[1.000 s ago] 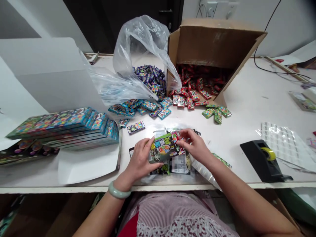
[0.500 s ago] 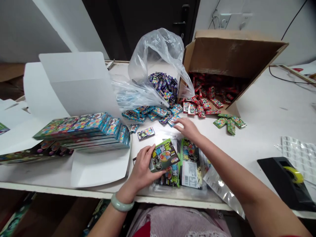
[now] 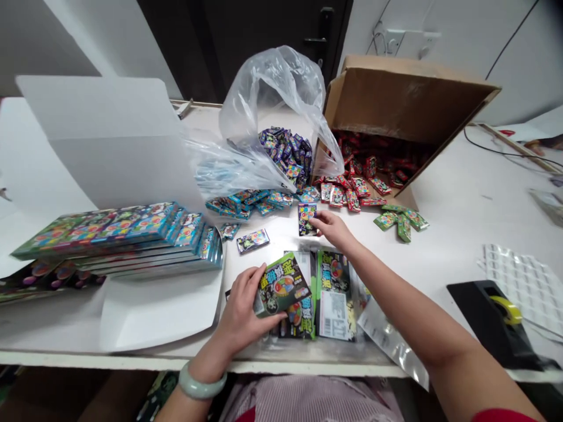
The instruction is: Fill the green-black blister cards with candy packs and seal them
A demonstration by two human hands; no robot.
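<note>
My left hand (image 3: 240, 310) grips a green-and-black printed packet (image 3: 284, 284) at the near edge of the white table (image 3: 457, 211), over a small stack of similar flat packets (image 3: 334, 293). My right hand (image 3: 335, 228) reaches forward and pinches a small blue candy pack (image 3: 307, 218) just in front of the loose blue packs (image 3: 259, 202). A lone dark small pack (image 3: 252, 240) lies on the table to its left. A green bangle (image 3: 201, 387) sits on my left wrist.
A clear plastic bag (image 3: 272, 117) spills purple and blue packs. A tipped cardboard box (image 3: 404, 111) holds red packs (image 3: 352, 193); green packs (image 3: 398, 220) lie beside it. Stacked flat boxes (image 3: 118, 234) and white card (image 3: 109, 140) fill the left; a black tape dispenser (image 3: 497, 319) stands right.
My right hand left the green packet, reached forward to the blue pile and picked up one small blue pack. My left hand keeps the green packet low near the table edge.
</note>
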